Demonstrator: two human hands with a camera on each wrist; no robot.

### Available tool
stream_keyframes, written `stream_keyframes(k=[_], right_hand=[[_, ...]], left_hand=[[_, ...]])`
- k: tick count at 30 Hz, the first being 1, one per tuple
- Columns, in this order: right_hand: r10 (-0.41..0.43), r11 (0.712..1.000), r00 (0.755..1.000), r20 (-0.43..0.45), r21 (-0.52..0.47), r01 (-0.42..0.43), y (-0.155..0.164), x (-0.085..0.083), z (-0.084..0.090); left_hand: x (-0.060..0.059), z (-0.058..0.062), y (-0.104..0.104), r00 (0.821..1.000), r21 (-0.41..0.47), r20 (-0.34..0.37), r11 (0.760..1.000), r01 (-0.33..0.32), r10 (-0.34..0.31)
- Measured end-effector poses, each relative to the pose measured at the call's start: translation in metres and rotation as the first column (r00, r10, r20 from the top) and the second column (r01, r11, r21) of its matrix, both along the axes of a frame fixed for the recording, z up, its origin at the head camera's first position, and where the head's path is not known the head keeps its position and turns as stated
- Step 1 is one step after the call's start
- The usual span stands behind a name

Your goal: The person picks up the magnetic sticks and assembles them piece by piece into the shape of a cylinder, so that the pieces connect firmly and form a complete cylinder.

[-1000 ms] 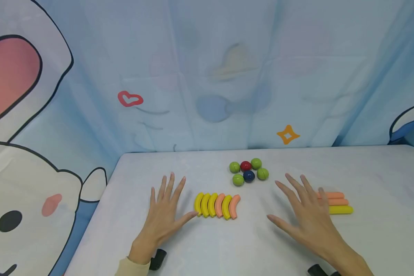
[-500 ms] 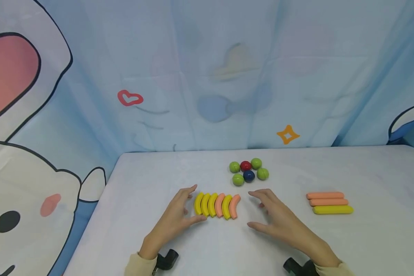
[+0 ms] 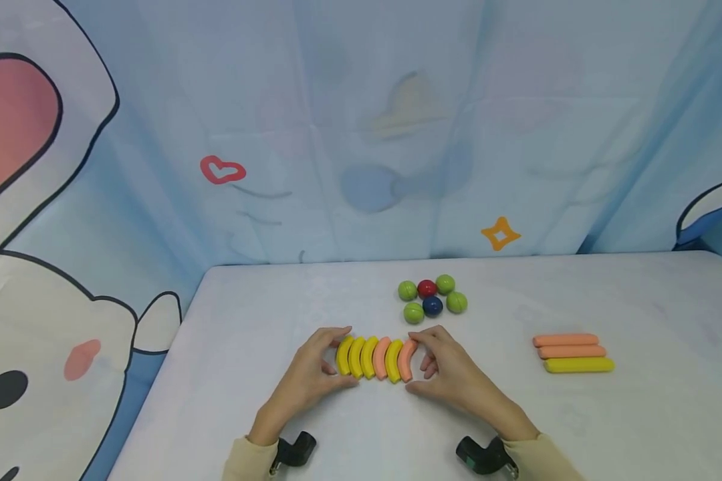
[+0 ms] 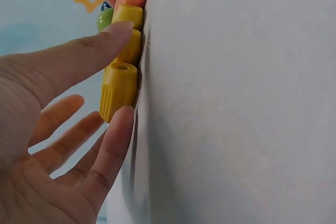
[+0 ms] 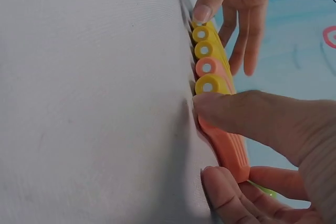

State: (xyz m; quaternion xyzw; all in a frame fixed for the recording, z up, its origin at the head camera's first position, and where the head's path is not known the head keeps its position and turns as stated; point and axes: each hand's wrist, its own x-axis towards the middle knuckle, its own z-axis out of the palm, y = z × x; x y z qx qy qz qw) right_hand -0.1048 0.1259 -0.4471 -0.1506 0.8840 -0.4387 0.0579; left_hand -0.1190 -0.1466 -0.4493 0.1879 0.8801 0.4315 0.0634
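- Row of curved pieces (image 3: 376, 359) ran left-right, lower centre.
- Left hand (image 3: 313, 374) pinched its left end, right hand (image 3: 451, 374) the right end, fingers curled.

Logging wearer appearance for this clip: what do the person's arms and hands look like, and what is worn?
Both hands, left hand and right hand, are bare. Cream long sleeves end at the wrists, each carrying a small black camera mount. No rings or gloves are visible.
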Motion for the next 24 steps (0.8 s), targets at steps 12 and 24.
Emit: stream_keyframes(k=[12, 24], right_hand=[[0.016, 1.0, 1.0, -0.027, 0.004, -0.016, -0.009, -0.004, -0.002], [0.125, 0.99, 0.991, -0.039, 0.067, -0.123, -0.004, -0.007, 0.004]], left_hand=[[-0.006, 0.0, -0.008, 0.998, 0.056, 0.055, 0.998, 0.012, -0.015], [-0.008, 0.002, -0.012, 0.998, 0.029, 0.051, 0.999, 0.027, -0.028]])
